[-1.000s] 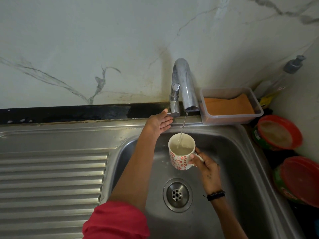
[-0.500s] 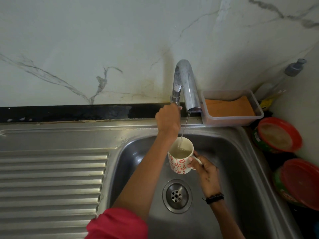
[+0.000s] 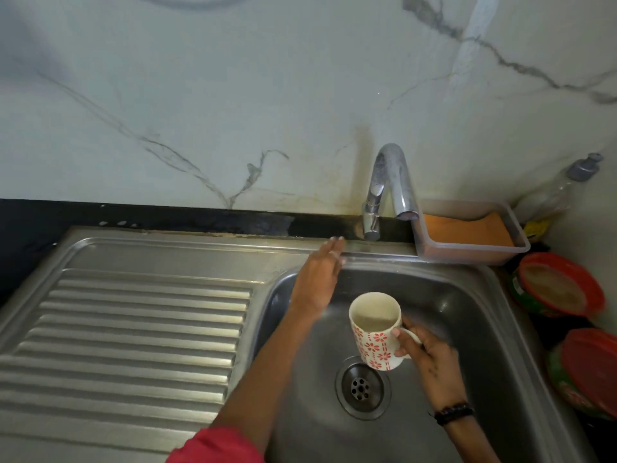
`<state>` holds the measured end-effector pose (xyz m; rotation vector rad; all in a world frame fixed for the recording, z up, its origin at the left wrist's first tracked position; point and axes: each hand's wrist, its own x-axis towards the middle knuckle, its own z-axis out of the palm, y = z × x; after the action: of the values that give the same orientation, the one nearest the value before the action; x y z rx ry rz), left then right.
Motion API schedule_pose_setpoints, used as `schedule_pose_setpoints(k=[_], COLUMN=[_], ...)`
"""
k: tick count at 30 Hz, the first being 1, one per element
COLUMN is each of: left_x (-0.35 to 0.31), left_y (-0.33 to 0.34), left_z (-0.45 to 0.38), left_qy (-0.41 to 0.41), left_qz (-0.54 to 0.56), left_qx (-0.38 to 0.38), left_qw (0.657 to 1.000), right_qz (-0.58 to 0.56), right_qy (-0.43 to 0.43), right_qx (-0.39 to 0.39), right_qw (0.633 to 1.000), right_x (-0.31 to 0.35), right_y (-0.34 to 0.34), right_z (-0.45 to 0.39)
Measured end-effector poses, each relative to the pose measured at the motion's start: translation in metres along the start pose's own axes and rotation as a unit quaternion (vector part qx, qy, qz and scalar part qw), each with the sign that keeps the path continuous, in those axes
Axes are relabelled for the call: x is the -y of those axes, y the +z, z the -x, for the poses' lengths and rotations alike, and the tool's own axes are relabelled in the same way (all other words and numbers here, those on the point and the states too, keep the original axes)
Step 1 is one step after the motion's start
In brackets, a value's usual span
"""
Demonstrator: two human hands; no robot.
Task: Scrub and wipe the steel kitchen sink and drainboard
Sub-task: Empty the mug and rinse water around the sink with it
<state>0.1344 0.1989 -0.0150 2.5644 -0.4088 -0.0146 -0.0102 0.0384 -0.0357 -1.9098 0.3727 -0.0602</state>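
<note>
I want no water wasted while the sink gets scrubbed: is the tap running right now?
Off. No stream falls from the tap spout, and the left hand is off its lever.

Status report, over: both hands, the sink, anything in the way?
Left hand open above sink rim. Right hand holds mug over drain. No cloth in hand.

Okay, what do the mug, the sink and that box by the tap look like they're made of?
Mug: probably glazed ceramic, glossy white with a printed red flower pattern.
Sink: brushed stainless steel, grey with soft streaky reflections.
Box: likely translucent plastic, since the orange contents show through its cloudy walls.
</note>
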Motion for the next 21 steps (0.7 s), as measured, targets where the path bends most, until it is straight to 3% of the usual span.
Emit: schedule_pose_setpoints(k=[7, 12, 18, 21], left_x=[0.132, 0.200, 0.213, 0.195], left_y=[-0.047, -0.076, -0.070, -0.056], left_z=[0.057, 0.063, 0.043, 0.031], left_qy=[-0.118, -0.216, -0.305, -0.262], left_qz=[0.018, -0.041, -0.133, -0.142], left_qx=[-0.078, -0.100, -0.075, -0.069], left_qw=[0.990, 0.970, 0.940, 0.952], right_qz=[0.080, 0.188, 0.341, 0.426], right_qy=[-0.076, -0.162, -0.221, -0.225], right_qx=[0.083, 0.166, 0.221, 0.215], right_qw=[0.990, 0.954, 0.886, 0.850], right_x=[0.060, 0.120, 0.184, 0.191], right_y=[0.040, 0.094, 0.147, 0.158], right_z=[-0.007, -0.047, -0.085, -0.091])
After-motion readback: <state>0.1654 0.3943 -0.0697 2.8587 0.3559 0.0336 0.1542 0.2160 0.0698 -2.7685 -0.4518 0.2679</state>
